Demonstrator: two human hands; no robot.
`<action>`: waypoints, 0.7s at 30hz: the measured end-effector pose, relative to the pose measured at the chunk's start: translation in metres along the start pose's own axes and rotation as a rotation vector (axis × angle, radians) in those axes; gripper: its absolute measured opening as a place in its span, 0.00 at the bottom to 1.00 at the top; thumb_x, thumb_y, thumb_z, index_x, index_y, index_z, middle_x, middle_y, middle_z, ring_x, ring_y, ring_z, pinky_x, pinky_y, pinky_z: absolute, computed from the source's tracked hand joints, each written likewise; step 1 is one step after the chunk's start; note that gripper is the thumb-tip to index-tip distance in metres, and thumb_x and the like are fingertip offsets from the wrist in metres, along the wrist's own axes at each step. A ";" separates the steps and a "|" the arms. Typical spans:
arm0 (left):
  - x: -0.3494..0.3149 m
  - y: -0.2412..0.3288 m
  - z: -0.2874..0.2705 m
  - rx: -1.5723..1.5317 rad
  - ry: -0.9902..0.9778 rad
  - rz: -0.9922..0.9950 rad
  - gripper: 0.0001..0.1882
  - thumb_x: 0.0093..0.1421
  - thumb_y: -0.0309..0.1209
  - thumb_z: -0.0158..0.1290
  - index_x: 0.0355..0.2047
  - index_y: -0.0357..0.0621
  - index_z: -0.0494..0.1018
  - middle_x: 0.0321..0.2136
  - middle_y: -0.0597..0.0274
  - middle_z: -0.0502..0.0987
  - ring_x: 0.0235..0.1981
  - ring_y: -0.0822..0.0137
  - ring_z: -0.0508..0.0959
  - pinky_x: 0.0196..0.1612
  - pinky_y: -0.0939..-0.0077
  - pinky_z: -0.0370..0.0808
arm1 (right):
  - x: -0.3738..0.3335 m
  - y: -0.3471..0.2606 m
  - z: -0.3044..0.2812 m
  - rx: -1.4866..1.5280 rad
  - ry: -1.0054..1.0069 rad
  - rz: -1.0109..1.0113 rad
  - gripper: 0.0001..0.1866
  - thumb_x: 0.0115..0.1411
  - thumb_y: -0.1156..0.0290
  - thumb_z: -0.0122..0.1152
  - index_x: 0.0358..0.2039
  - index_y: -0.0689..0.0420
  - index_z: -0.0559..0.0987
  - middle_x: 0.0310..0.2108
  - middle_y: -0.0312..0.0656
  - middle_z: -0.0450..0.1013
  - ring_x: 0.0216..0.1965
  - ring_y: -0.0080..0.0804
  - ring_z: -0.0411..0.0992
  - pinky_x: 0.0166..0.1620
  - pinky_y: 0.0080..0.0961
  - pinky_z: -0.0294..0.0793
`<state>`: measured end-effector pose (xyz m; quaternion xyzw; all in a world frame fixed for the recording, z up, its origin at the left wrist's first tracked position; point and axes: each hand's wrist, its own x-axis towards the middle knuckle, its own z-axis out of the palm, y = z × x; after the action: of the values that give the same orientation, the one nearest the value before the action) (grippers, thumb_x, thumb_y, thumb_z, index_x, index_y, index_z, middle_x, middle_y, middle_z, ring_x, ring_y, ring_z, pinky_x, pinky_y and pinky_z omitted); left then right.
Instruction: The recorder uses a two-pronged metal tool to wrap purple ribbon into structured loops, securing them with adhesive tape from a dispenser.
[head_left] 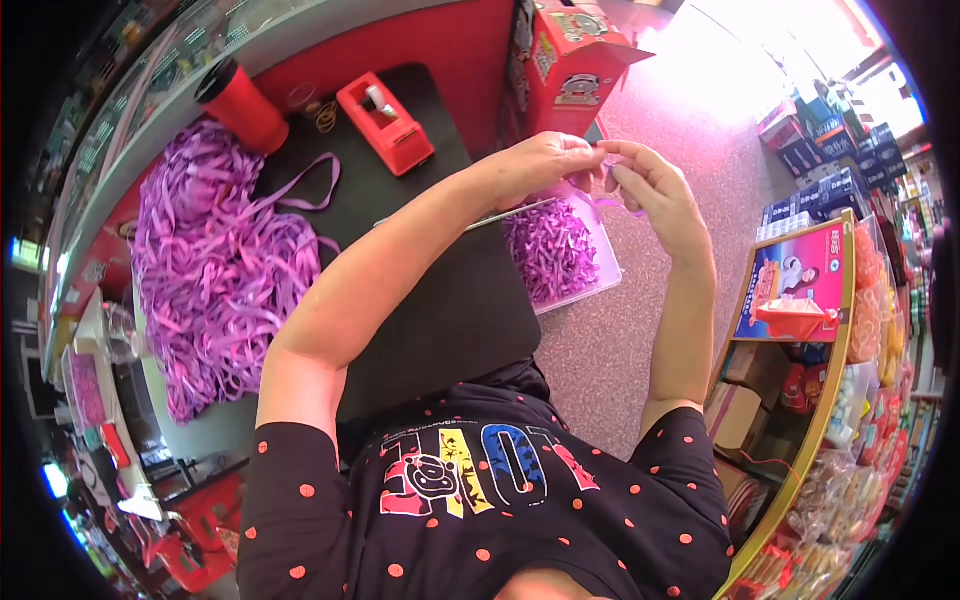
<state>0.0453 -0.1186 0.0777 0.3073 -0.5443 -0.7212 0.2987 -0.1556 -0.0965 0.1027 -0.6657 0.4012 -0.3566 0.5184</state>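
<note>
Both my hands meet above the far right corner of the black tabletop (440, 300). My left hand (555, 160) is closed in a pinch, its fingertips touching those of my right hand (655, 190). A thin strip of purple ribbon (625, 208) shows at the right hand's curled fingers. Below the hands stands a white tray (611, 277) heaped with short, crinkled purple ribbon pieces (550, 250). Partly behind my left forearm, a thin metal rod (485, 220) reaches toward the tray. A large tangle of purple ribbon (215, 290) lies to the left.
A red tape dispenser (390, 130) and a red cylinder (243, 108) stand at the table's far side, with tan rubber bands (326, 117) between them. Beyond is a red carton (570, 65). A shelf unit (800, 440) with packaged goods borders the right.
</note>
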 end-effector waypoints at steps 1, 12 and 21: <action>0.010 -0.007 -0.008 0.004 -0.005 -0.005 0.13 0.63 0.38 0.50 0.37 0.41 0.73 0.32 0.67 0.74 0.31 0.78 0.71 0.39 0.82 0.69 | 0.002 0.006 -0.002 0.004 0.007 0.000 0.15 0.63 0.72 0.50 0.49 0.62 0.73 0.27 0.29 0.71 0.24 0.11 0.62 0.27 0.09 0.60; 0.022 -0.004 -0.072 0.881 0.098 -0.049 0.15 0.55 0.39 0.57 0.33 0.37 0.78 0.31 0.57 0.77 0.35 0.67 0.75 0.40 0.75 0.70 | 0.032 0.120 0.022 0.365 -0.009 0.289 0.11 0.61 0.66 0.58 0.39 0.58 0.80 0.21 0.25 0.67 0.22 0.12 0.60 0.25 0.09 0.57; -0.020 -0.023 -0.075 1.079 0.248 0.061 0.15 0.54 0.35 0.56 0.38 0.38 0.76 0.35 0.55 0.74 0.40 0.59 0.74 0.45 0.70 0.70 | 0.038 0.148 0.086 0.602 -0.047 0.226 0.11 0.60 0.66 0.58 0.36 0.60 0.81 0.17 0.27 0.68 0.16 0.12 0.59 0.21 0.11 0.55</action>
<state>0.1136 -0.1437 0.0416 0.4834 -0.8060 -0.2893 0.1816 -0.0874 -0.1167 -0.0576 -0.4417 0.3371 -0.3841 0.7374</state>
